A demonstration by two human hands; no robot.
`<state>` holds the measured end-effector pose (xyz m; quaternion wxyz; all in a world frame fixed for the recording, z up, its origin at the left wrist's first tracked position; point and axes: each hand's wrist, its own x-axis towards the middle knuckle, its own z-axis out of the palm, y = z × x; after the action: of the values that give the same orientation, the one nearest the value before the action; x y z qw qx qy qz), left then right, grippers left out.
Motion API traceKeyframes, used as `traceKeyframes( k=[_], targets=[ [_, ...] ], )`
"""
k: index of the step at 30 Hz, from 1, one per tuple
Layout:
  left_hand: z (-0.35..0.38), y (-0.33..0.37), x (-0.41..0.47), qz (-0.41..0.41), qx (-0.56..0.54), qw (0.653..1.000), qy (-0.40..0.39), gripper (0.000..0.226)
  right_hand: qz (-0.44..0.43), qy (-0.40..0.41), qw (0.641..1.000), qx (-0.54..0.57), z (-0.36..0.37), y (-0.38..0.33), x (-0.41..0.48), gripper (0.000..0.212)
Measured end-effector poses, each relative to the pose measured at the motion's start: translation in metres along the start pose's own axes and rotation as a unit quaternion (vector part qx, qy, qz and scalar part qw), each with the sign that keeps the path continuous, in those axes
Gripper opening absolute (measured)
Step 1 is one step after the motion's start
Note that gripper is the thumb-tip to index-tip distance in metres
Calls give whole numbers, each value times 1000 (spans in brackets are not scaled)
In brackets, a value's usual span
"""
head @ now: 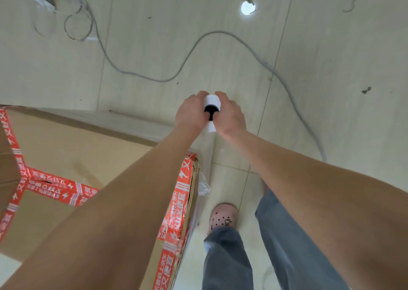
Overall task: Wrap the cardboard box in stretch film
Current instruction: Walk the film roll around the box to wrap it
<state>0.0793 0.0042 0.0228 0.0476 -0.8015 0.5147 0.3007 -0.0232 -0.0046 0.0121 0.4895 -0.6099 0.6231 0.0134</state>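
- Holding the stretch film roll (pixel 212 101) from both sides, my left hand (pixel 191 113) and right hand (pixel 230 115) have their fingers curled around it.
- The cardboard box (pixel 66 152), sealed with red tape (pixel 184 188), stands low at my left, under my left forearm.
- A grey cable (pixel 198 39) lies on the floor beyond.

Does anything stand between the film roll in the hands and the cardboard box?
Nothing visible does. The left hand and right hand grip the film roll just past a corner of the cardboard box; the grey cable lies on the floor beyond them.
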Motion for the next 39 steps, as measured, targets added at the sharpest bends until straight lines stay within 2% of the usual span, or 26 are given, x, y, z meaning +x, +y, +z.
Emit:
traceKeyframes(
  k=[4,8,12,14,16,18,21,25,28,32,36,39],
  targets=[
    [-3,0,4,-33,-22,999,36,39,-26,1,998,-50,-3,-4,8,54],
    [-6,-5,3,-106,-116,986,59,26,-100,-19,987,-127,-13,-20,23,50],
    [-12,-11,2,-163,-181,969,49,30,-184,-15,963,-196,-13,-33,25,43],
    [-13,-14,2,-200,-189,961,21,36,-199,-21,962,-186,-8,-35,22,52],
    [-14,-19,1,-219,-176,960,0,39,-131,-29,984,-117,-1,-35,18,66],
    [-16,-21,2,-207,-148,967,-6,40,-39,-40,998,-30,4,-31,18,67],
    [-21,-19,8,-138,-83,987,-11,54,48,-83,991,91,11,-33,23,62],
    [-30,-16,21,-82,-19,996,-11,54,100,-105,977,156,12,-45,35,62],
    [-36,-20,27,-108,-31,994,15,48,51,-103,986,119,7,-47,44,60],
    [-36,-36,28,-176,-111,977,46,36,-61,-112,992,-9,5,-62,53,57],
    [-42,-56,30,-240,-165,955,52,32,-190,-110,963,-155,13,-87,61,52],
    [-50,-68,34,-219,-164,961,45,42,-262,-98,935,-216,20,-102,64,52]
  ],
)
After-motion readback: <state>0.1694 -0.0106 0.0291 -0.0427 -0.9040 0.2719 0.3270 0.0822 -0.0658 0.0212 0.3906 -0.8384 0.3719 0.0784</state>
